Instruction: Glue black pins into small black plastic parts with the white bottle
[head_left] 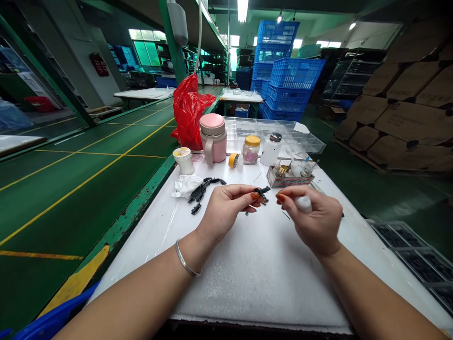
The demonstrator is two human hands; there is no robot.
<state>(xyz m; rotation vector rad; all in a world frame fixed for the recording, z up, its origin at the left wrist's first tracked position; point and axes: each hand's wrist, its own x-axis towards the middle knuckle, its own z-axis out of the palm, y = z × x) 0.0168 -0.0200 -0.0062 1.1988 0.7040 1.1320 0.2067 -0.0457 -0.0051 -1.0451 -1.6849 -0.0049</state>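
Observation:
My left hand [226,208] pinches a small black part [262,190] between thumb and fingertips above the white table [247,274]. Just right of that part, my right hand [313,212] is closed, its fingers wrapped round a small white bottle [303,204]; whether its pinched fingertips hold anything else is too small to tell. Tiny dark pieces show below the part in my left hand. More black parts [200,191] lie on the table to the left, beside a crumpled white tissue [187,185].
Across the back stand a white tub [183,161], pink mug [214,141], red bag [189,113], yellow tape roll [233,160], yellow-lidded jar [251,150], metal-topped bottle [272,148] and small box of bottles [290,180]. Compartment trays [417,255] sit at the right.

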